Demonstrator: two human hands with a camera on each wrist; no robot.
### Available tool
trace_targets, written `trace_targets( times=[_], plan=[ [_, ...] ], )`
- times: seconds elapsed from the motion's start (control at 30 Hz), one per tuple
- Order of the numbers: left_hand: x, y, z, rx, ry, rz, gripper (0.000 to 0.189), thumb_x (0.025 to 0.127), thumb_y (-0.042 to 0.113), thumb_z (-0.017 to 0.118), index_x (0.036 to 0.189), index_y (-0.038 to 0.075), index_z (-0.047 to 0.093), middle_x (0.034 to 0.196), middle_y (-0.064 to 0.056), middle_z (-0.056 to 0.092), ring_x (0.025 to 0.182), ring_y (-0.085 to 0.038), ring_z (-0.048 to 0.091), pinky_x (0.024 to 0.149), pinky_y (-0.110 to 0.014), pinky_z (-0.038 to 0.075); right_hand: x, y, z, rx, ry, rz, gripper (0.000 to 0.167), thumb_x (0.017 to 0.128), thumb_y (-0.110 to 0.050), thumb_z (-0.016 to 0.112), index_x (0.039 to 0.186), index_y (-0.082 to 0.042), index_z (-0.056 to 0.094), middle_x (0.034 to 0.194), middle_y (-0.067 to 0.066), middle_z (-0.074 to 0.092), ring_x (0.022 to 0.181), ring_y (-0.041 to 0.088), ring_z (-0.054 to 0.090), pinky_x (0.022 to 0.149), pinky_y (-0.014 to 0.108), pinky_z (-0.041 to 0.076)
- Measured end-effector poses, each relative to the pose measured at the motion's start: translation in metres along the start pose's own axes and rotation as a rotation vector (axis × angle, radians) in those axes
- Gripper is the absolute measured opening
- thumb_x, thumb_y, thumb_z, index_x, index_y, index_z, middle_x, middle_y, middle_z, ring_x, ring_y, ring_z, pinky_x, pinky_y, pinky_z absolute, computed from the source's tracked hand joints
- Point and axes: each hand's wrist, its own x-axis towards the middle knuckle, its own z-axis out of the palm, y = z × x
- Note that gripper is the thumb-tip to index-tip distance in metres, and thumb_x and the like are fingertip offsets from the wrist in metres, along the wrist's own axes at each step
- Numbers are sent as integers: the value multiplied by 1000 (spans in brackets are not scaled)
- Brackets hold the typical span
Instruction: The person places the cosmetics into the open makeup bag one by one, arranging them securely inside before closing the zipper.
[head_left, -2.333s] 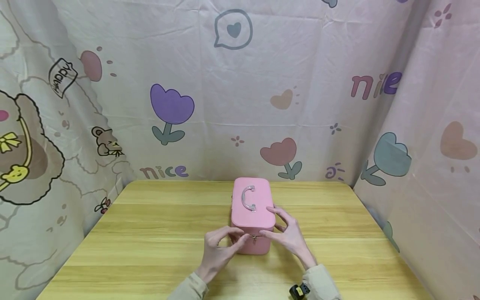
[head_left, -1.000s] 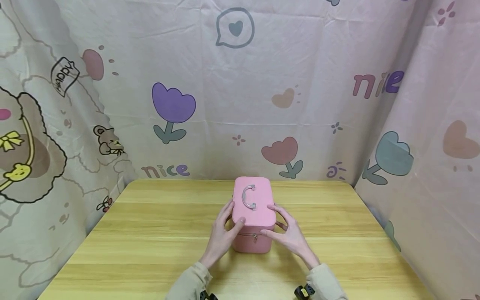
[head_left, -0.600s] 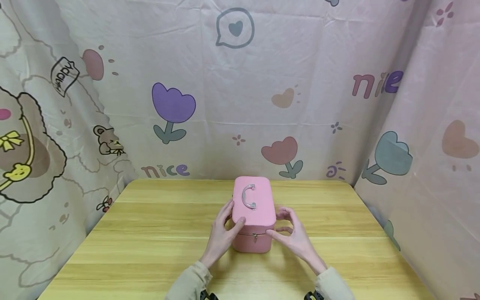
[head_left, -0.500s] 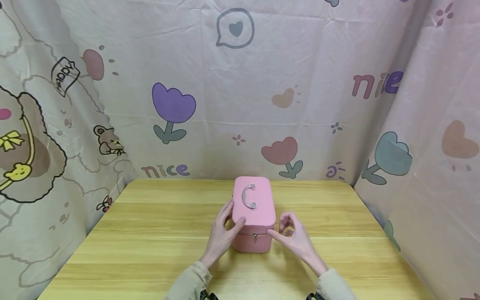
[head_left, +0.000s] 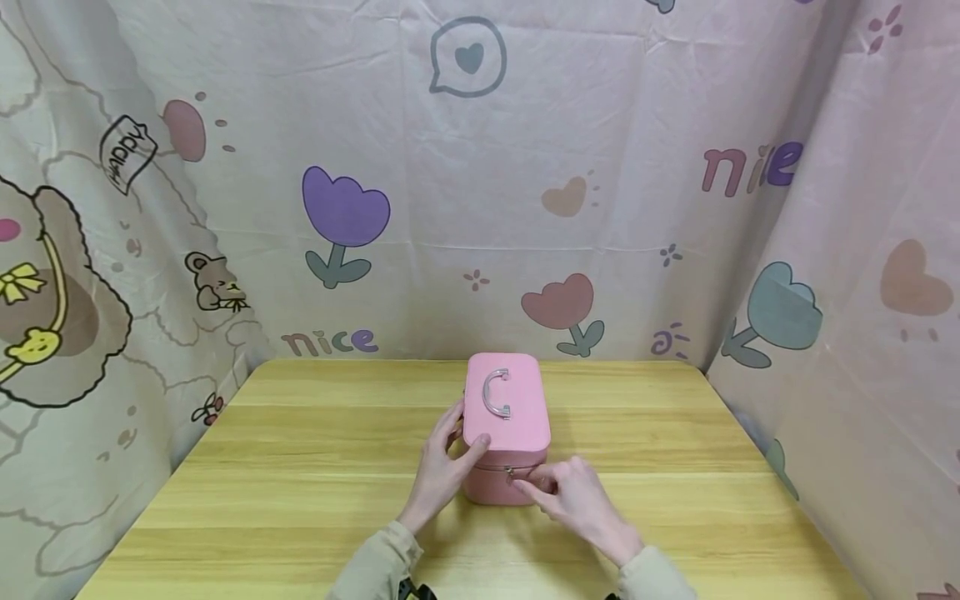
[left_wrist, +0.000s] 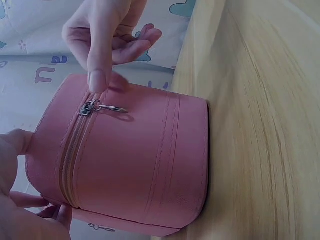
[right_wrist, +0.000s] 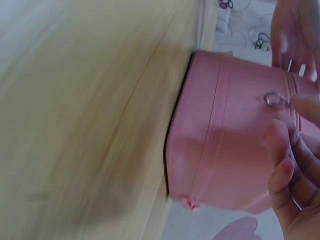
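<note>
A pink zippered vanity case (head_left: 517, 429) stands upright with its lid down and a silver handle (head_left: 487, 395) on top. My left hand (head_left: 437, 477) grips the near left corner, thumb on the lid and fingers along the side. At the near end, my right hand (head_left: 581, 504) has its thumb by the zipper, fingers loosely curled and holding nothing visible. In the left wrist view, the zipper pull (left_wrist: 112, 108) hangs from its slider just below the right thumb. Part of a second pull (left_wrist: 101, 228) shows low on the case's other side.
The case rests on a pale wooden table (head_left: 322, 475). Behind it hangs a printed cloth (head_left: 450, 150) with flowers and words. Similar cloth runs along both sides of the table.
My left hand has moved from the front zipper area onto the lid corner and stays there. My right hand has left the case's right side and moved in to the front zipper.
</note>
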Motion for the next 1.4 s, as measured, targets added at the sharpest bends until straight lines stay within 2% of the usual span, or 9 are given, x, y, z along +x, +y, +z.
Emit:
trace_targets(
  times=[0.13,0.3,0.4,0.57,0.73,0.87,1.13,1.3,1.4],
  plan=[
    [1,0,0,-6,-3,10,70,92,21,74,149,-4,43,157,-24,39,142,-40,45,114,-52,43,4,-7,9,-72,55,-75,18,89,-27,75,73,-18,77,44,-12,55,42,-19,32,43,5,31],
    [1,-1,0,-2,1,19,69,91,19,74,148,-5,44,156,-25,41,141,-40,46,113,-53,44,7,-14,21,-237,178,-122,35,83,-29,80,56,-20,60,41,-13,41,47,-14,18,43,4,18],
    [1,-2,0,3,4,32,68,91,18,74,147,-5,45,155,-26,42,139,-41,47,112,-53,45,7,-18,25,-305,228,-100,38,80,-30,82,54,-20,56,41,-13,37,48,-11,16,43,6,15],
    [1,-4,0,15,11,61,67,91,17,74,147,-6,45,154,-27,43,137,-43,49,110,-54,47,7,-21,30,-384,303,-103,32,76,-23,86,57,-20,61,42,-12,46,46,-6,25,43,8,17],
    [1,-2,-1,1,7,35,68,91,17,74,148,-4,45,155,-25,43,139,-40,49,112,-51,45,6,-21,32,-415,321,-113,36,72,-15,86,54,-22,55,43,-15,42,47,-5,23,44,8,12],
    [1,-1,-1,-9,0,23,68,91,18,74,149,-3,44,156,-24,42,138,-39,49,113,-50,45,4,-21,30,-395,313,-132,36,70,-12,83,56,-22,51,46,-16,40,50,-7,21,47,7,11],
    [2,-2,-1,-13,-4,64,65,92,16,73,146,-6,46,153,-28,43,136,-43,50,111,-52,45,2,-22,23,-277,260,-154,29,70,-6,78,64,-20,53,53,-14,49,53,-11,27,47,5,21],
    [2,-3,-1,-13,-2,59,65,91,15,74,146,-6,46,154,-28,42,135,-43,50,111,-52,46,2,-19,24,-80,231,-146,27,69,4,76,65,-16,59,57,-9,62,53,-11,47,49,3,39],
    [2,-3,-2,-11,-3,60,66,91,15,74,147,-6,45,154,-29,42,135,-43,51,111,-52,46,1,-16,23,80,190,-83,26,71,8,75,67,-13,61,60,-4,67,55,-8,55,51,6,47]
  ],
)
